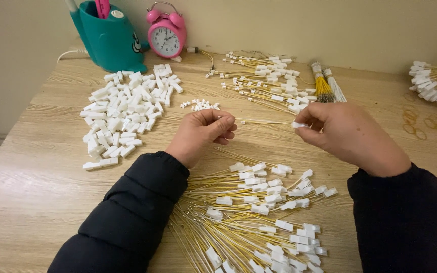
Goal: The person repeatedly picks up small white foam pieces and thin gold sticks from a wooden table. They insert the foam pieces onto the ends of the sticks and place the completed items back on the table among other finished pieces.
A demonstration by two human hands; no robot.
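Spanning left hand (pixel 202 132) and right hand (pixel 342 132): wire (pixel 266 122)

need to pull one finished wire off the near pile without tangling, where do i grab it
Pinch the white connector on the right edge of the near pile, coming from the right. It sticks out clear of the others, while the thin yellow wires cross and overlap, so tugging mid-wire would likely drag neighbours.

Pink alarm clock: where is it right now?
In the head view, the pink alarm clock stands at the table's far edge against the wall, left of centre, just right of the teal holder and behind the loose white connectors.
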